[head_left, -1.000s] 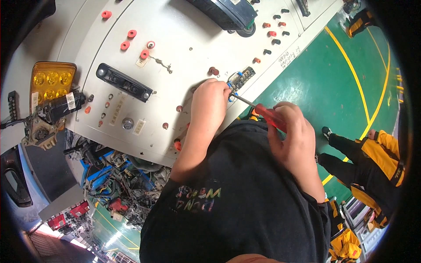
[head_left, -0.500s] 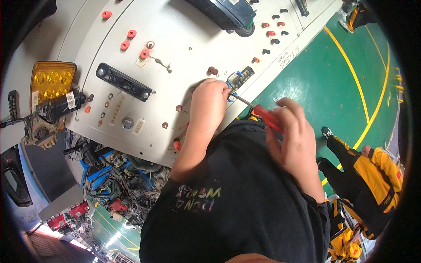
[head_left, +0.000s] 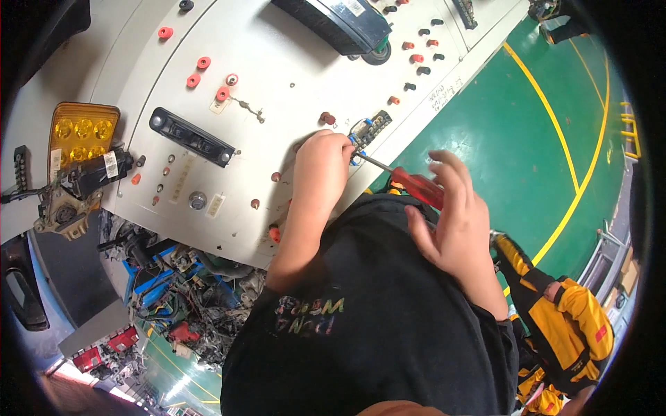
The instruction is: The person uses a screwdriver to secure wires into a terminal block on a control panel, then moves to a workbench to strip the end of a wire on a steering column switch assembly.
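Observation:
My left hand point(head_left: 324, 166) is pinched at a small terminal block point(head_left: 368, 132) with blue wire pieces on the white panel point(head_left: 291, 104); what its fingertips hold is hidden. A screwdriver with a translucent red handle point(head_left: 416, 187) has its shaft reaching to the block, beside those fingertips. My right hand point(head_left: 451, 229) is at the handle's rear end with thumb and fingers spread apart, loosened from it; whether it still touches the handle is unclear.
Red and black sockets, a black switch strip point(head_left: 191, 136), an amber lamp point(head_left: 82, 132) and a dark housing point(head_left: 333, 21) sit on the panel. Tangled wiring point(head_left: 187, 298) lies below it. People in yellow-and-black clothing point(head_left: 569, 326) stand on the green floor point(head_left: 527, 152) at right.
My right hand's fingers have loosened and spread from their grip on the screwdriver handle. The panel and both hands appear slightly shifted left. The person at right has moved lower in view.

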Motion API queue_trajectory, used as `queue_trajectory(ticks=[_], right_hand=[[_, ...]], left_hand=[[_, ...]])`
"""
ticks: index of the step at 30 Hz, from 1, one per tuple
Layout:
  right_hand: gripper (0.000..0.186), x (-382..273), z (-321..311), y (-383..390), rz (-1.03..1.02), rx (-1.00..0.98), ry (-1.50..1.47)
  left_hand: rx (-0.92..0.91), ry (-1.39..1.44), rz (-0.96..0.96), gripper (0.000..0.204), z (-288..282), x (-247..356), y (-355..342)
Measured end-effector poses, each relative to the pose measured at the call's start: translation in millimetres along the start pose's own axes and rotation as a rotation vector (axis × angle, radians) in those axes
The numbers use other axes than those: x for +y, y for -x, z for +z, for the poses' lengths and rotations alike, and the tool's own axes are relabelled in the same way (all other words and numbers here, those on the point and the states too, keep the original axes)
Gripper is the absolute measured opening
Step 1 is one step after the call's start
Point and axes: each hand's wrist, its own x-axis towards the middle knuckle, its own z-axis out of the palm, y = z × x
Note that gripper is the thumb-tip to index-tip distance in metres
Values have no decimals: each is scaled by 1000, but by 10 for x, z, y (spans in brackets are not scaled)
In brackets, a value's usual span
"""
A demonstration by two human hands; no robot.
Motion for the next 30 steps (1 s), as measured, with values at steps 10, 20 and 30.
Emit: queue_trajectory(ticks=[10, 20, 30], right_hand=[[35, 61, 5, -36, -138, 66, -41], [43, -53, 33, 86, -28, -34, 16], [37, -17, 21, 150, 78, -98, 69]], left_hand=[[-6, -13, 24, 9, 6, -29, -10], [2, -24, 30, 10, 14, -31, -17], [-6, -38, 52, 10, 16, -54, -21]])
